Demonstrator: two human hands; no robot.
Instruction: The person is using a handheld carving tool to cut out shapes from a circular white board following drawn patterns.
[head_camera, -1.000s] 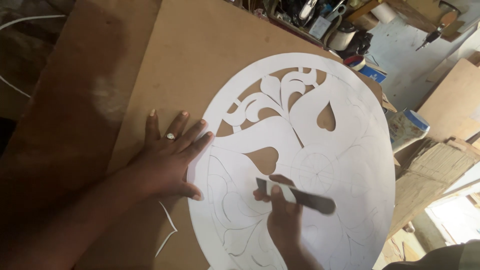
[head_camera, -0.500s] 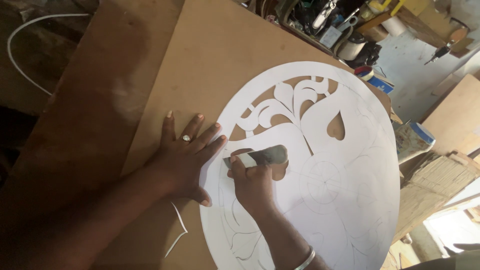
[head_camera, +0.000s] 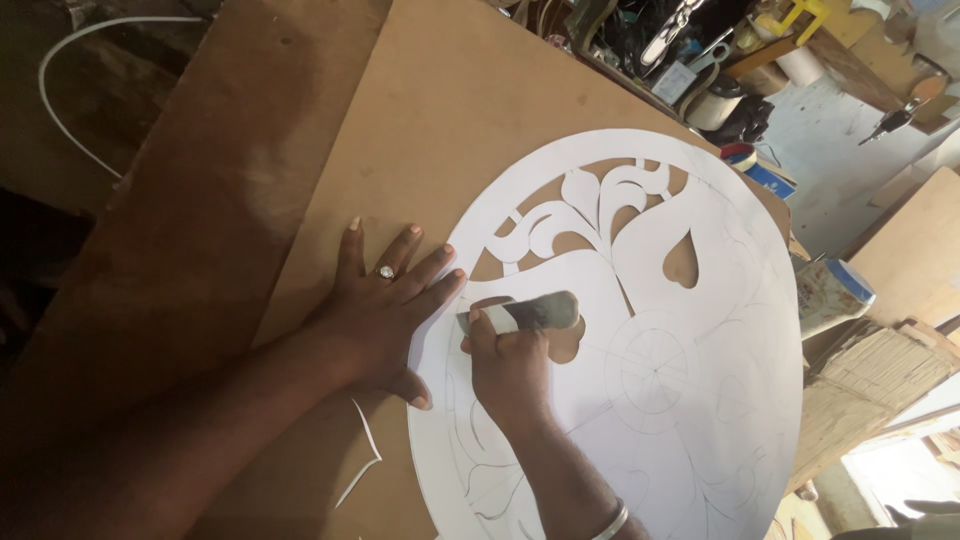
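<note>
Right hand (head_camera: 512, 365) — fingers curled tight around grey tool (head_camera: 535, 312), tip at a cut-out edge. Left hand (head_camera: 385, 305) just beside — fingers spread flat, pinning white round stencil (head_camera: 680, 380), leaf shapes cut, over brown board (head_camera: 440, 130).

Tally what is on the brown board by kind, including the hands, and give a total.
Hands: 2, the left hand pressing flat and the right hand gripping the tool
Round white cut-out panel: 1
Grey flat hand tool: 1
Thin white offcut strip: 1
Silver ring on the left hand: 1
Total: 6
</note>
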